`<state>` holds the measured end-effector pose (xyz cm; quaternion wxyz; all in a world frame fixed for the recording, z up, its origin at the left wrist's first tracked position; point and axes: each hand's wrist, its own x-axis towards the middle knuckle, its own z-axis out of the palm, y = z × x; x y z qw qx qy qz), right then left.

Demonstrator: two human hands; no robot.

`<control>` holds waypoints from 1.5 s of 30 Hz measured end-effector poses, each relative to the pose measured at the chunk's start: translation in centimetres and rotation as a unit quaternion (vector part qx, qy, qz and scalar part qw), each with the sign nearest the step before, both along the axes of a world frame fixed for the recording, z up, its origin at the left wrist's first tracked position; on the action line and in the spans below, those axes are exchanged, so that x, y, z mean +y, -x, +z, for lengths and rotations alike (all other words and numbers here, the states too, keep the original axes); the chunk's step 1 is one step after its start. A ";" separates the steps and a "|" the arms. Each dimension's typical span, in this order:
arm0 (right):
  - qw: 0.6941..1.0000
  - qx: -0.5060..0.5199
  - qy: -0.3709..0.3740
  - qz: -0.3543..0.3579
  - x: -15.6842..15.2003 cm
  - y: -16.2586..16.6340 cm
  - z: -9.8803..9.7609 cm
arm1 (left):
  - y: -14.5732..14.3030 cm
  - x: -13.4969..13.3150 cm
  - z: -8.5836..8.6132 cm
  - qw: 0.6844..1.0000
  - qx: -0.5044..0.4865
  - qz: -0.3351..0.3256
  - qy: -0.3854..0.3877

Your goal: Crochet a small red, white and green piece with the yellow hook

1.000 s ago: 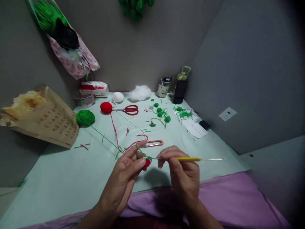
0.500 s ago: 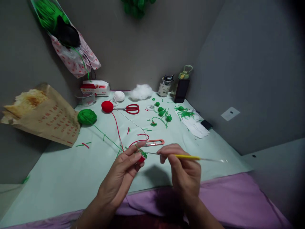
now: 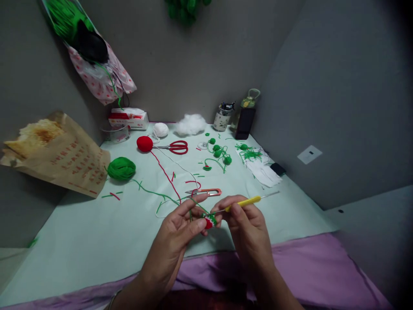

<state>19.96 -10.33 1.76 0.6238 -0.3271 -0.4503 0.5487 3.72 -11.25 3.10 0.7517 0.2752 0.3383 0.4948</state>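
My left hand (image 3: 180, 230) pinches a small red and green crochet piece (image 3: 209, 221) between thumb and fingers, with green yarn looped over the index finger. My right hand (image 3: 247, 224) grips a yellow-handled crochet hook (image 3: 242, 202), its tip at the piece and its metal end pointing up to the right. The green strand runs back across the table to a green yarn ball (image 3: 121, 168). A red strand leads to a red yarn ball (image 3: 144, 144).
Orange thread snips (image 3: 206, 192) lie just beyond my hands. Red scissors (image 3: 176, 147), a white yarn ball (image 3: 160, 129), stuffing (image 3: 191, 124), small green crochet balls (image 3: 221, 154), a jar (image 3: 223, 117), a phone (image 3: 244, 123) and a tissue box (image 3: 129, 119) sit farther back. A paper bag (image 3: 61, 157) leans at the left.
The green yarn ball has rolled a little nearer and its strand has slackened. My hands have come closer together, and the hook has tilted up to the right.
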 end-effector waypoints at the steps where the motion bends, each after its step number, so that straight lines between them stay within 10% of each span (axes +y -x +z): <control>1: 1.000 -0.001 0.003 0.000 0.0 0.0 -0.1 | 0.1 0.0 -0.2 1.000 0.012 0.005 -0.006; 20: 0.928 -0.274 -0.247 -0.061 -1.4 0.0 -0.2 | 1.1 0.3 -0.2 0.976 0.189 0.071 -0.085; 32: 0.768 -0.491 -0.390 -0.131 -2.1 -0.1 -0.6 | 0.4 0.0 -0.5 0.995 0.061 0.066 -0.032; 41: 0.956 -0.195 -0.189 -0.109 -1.3 0.0 -0.2 | 1.0 0.4 -0.6 0.999 -0.004 0.020 0.027; 45: 0.965 -0.186 -0.175 -0.057 -0.7 0.4 -0.2 | 0.8 0.0 -0.6 0.999 0.045 0.013 -0.013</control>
